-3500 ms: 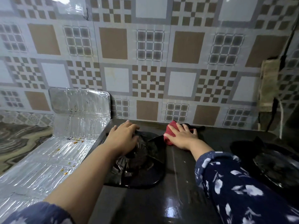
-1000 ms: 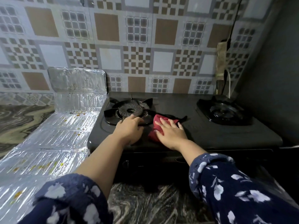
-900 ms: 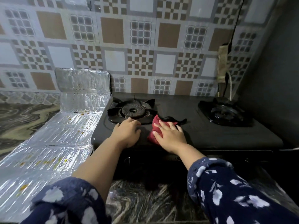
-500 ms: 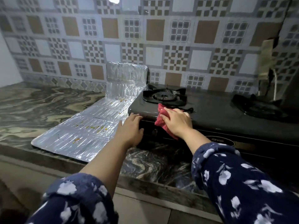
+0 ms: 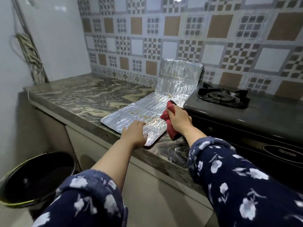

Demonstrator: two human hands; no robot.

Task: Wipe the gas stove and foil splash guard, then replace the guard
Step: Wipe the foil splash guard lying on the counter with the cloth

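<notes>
Two hands work at the counter's front edge. The left hand [image 5: 135,134] lies flat and open, palm down, on the near corner of the guard [image 5: 144,112], pressing the foil and gripping nothing. The right hand [image 5: 179,120] is closed around a red cloth [image 5: 168,119], which bunches above the fingers and hangs below the palm, its lower end reaching the guard's near right corner. That hand sits just beside the stove [image 5: 255,115], at its front left corner.

Most of the guard lies flat on the marbled counter [image 5: 78,97], left of the stove and touching its side; the far panel stands upright against the tiled wall [image 5: 180,35]. Brownish spots (grease, by the look) dot the flat panels, thickest near the cloth.

On the stove, the left burner [image 5: 219,96] sits bare with its black pan support. The stove's front edge shows a printed oval badge.

Below the counter, at lower left, stands a dark bin [image 5: 32,179] with a light rim; its inside looks black, and I cannot tell what it holds.
</notes>
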